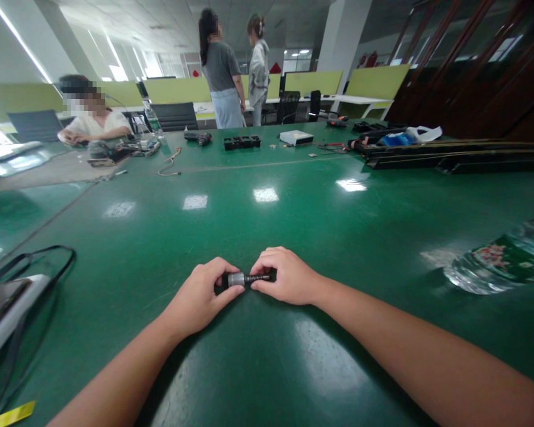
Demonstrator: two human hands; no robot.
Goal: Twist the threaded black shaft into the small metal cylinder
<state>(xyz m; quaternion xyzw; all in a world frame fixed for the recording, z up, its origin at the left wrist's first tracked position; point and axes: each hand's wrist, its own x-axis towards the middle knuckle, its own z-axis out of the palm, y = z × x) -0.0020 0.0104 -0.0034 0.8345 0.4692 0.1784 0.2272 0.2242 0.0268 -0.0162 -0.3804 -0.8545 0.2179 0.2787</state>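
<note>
Between my two hands lies a small part with a silver cylinder [237,279] at its left end and a thin dark ribbed shaft [258,278] running right; its exact kind is unclear. My left hand [202,293] grips the cylinder between thumb and fingers. The thumb and fingertips of my right hand [287,276] close around the shaft, close beside the cylinder. The part is held level, just over or on the green tabletop [267,231]; I cannot tell which. The far end of the shaft is partly hidden by my right hand.
A water bottle [507,255] lies at right. At left is a white-edged device [13,314] with a black strap. Farther back are a power drill [198,138], a black tray [242,143], a white box [296,138] and long dark rails [463,155]. A person [98,121] sits far left; two others stand behind.
</note>
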